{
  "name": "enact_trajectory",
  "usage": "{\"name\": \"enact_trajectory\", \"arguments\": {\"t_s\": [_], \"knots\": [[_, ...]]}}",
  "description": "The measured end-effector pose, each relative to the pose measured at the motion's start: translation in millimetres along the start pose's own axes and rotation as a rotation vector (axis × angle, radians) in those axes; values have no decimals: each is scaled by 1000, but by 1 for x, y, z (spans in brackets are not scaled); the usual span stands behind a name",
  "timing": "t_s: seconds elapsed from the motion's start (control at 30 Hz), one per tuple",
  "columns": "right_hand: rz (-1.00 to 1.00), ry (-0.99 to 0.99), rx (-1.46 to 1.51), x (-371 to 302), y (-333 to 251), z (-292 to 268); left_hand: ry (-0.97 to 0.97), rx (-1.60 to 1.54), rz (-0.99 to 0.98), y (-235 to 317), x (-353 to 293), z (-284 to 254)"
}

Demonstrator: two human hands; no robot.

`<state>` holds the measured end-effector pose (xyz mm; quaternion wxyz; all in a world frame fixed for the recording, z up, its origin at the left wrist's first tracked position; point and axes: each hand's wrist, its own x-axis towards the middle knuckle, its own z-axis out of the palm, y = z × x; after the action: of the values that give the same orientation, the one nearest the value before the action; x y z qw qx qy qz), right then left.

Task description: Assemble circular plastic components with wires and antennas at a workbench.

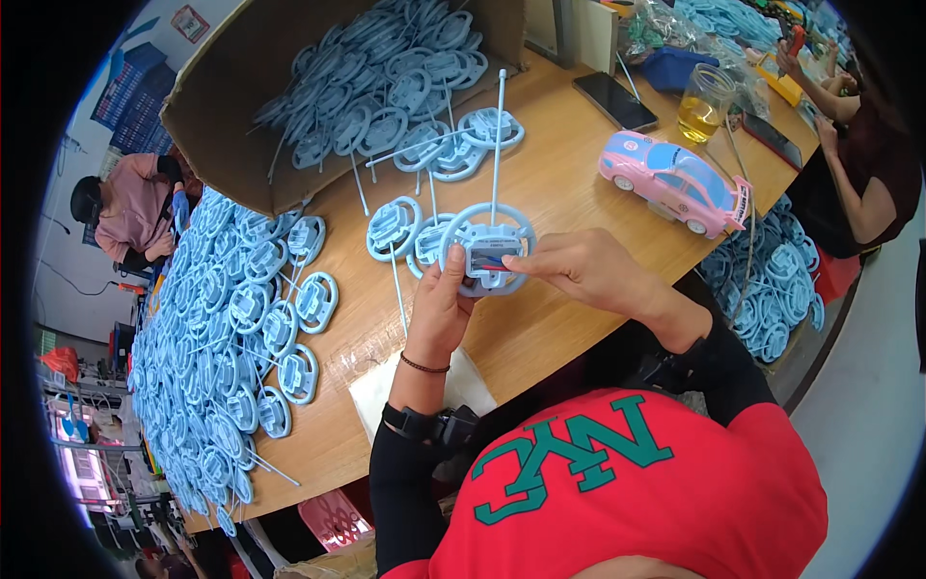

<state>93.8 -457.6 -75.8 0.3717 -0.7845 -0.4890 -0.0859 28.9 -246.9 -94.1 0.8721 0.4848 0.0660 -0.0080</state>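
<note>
A light blue steering-wheel-shaped remote controller (pixel 492 230) is held up over the table, its long thin antenna pointing away from me. My left hand (pixel 443 307) grips its near left rim, thumb on top. The controller's battery compartment faces up, with dark and red bits visible inside. My right hand (pixel 590 272) is closed, its fingertips at the compartment's right edge; what they pinch, if anything, is too small to make out. Just left of the held controller, a couple of similar controllers (pixel 393 229) lie on the wood, partly covered by it.
A tilted cardboard box (pixel 207 125) full of controllers stands at the far left. A large controller pile (pixel 198 362) covers the table's left side. A pink toy car (pixel 675 181), a phone (pixel 614 100) and a cup of yellow liquid (pixel 701 108) sit right. Co-workers are beyond.
</note>
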Motion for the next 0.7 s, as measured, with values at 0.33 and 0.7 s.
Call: {"name": "enact_trajectory", "arguments": {"t_s": [0.33, 0.7], "knots": [[-7, -20, 86, -2, 2, 19, 89, 200, 76, 10, -4, -22], [74, 13, 195, -4, 7, -4, 115, 317, 614, 245, 28, -159]]}}
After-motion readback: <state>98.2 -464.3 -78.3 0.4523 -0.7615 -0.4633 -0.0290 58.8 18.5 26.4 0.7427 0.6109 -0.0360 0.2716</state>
